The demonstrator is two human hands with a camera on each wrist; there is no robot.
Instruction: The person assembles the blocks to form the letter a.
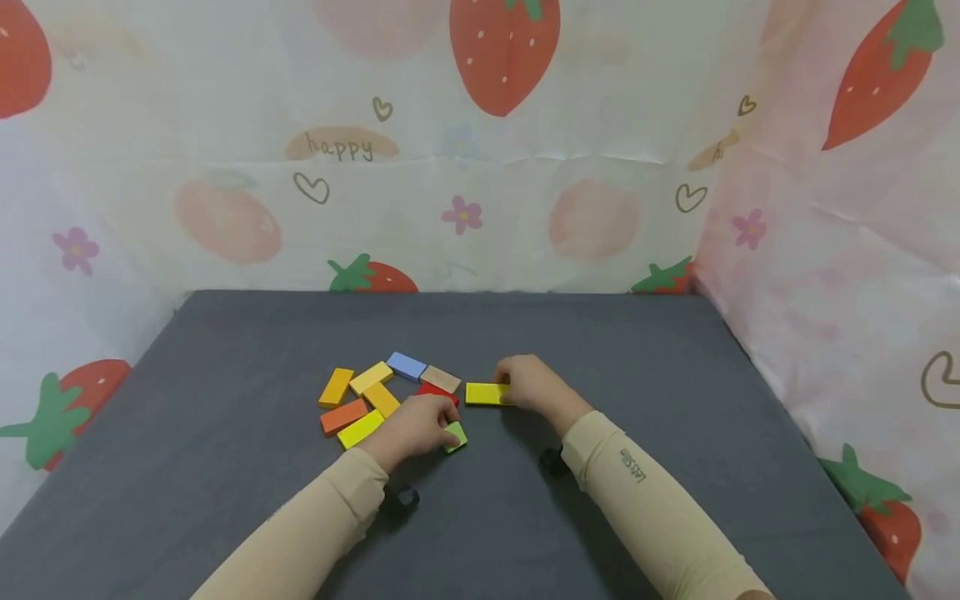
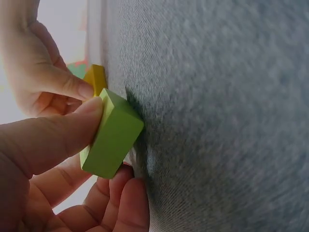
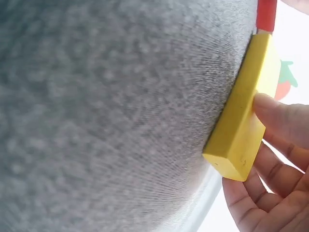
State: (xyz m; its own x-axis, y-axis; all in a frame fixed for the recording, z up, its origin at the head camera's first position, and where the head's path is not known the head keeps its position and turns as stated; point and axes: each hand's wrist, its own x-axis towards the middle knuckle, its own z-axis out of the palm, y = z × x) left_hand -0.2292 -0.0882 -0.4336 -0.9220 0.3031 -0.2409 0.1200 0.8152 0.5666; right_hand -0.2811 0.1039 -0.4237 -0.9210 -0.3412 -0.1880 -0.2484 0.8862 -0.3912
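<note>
My left hand [image 1: 417, 427] pinches a light green block [image 1: 457, 437] between thumb and fingers, low over the grey cloth. In the left wrist view the green block [image 2: 113, 137] looks tilted, one end toward the camera. To its right, my right hand [image 1: 538, 387] grips the right end of a long yellow block [image 1: 482, 394], its thumb on one face in the right wrist view, where the yellow block [image 3: 236, 116] lies along the cloth. Just beyond the left hand is a red block [image 1: 437, 390], partly hidden by that hand.
Left of the hands several blocks lie flat in a loose cluster, among them a blue block [image 1: 407, 367], a tan block [image 1: 441, 379], an orange-red block [image 1: 343, 417] and a yellow block [image 1: 361, 428]. A strawberry-print curtain [image 1: 525, 175] rises behind the grey-covered table [image 1: 637, 350].
</note>
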